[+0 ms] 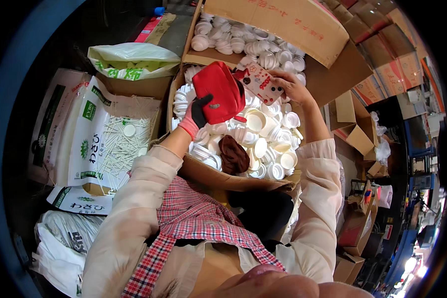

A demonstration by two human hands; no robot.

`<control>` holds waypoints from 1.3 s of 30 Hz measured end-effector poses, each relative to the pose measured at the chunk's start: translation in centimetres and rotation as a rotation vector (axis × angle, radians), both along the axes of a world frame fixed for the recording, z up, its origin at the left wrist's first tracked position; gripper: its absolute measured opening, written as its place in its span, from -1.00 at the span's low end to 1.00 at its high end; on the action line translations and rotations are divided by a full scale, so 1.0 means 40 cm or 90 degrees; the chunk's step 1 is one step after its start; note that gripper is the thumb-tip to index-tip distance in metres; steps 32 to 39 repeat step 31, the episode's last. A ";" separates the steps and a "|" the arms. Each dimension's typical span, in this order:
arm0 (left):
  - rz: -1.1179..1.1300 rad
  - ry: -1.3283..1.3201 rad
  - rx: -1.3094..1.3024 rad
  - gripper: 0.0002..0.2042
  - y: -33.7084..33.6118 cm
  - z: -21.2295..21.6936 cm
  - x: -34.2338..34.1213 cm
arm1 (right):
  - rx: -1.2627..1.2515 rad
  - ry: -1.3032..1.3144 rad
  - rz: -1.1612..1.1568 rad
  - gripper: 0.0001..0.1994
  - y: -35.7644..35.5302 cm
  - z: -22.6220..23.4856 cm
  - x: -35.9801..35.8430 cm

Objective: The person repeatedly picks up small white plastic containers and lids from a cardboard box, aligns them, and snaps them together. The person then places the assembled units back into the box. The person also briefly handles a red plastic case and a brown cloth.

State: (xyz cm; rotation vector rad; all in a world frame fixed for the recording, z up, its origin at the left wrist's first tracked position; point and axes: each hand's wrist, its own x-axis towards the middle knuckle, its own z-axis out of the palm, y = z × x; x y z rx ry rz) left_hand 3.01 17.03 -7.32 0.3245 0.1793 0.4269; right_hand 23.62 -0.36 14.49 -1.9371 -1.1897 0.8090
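A red zippered pouch (214, 92) is in my left hand (198, 116), which wears a black and pink glove and is closed around the pouch's lower left side. My bare right hand (292, 85) pinches a pale pink patterned card or flat packet (263, 85) with red and black print, beside the pouch's opening. Part of its left end is close to a dark piece at the pouch's edge. Below both hands, a cardboard box holds many white plastic caps (256, 120). A crumpled dark brown cloth-like thing (234, 155) lies on the caps, nearest my left forearm.
Further white caps (233, 37) fill the far box, whose cardboard flap (288, 30) stands up. Thin white sticks (126, 141) lie in a bag-lined box at the left. A pale green and white bag (134, 54) sits behind it. Stacked cartons (392, 57) stand at the right.
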 end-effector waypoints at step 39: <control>-0.431 -0.142 0.503 -0.15 -0.083 0.278 -0.073 | 0.399 -0.731 -0.080 -0.55 -0.118 -0.203 -0.292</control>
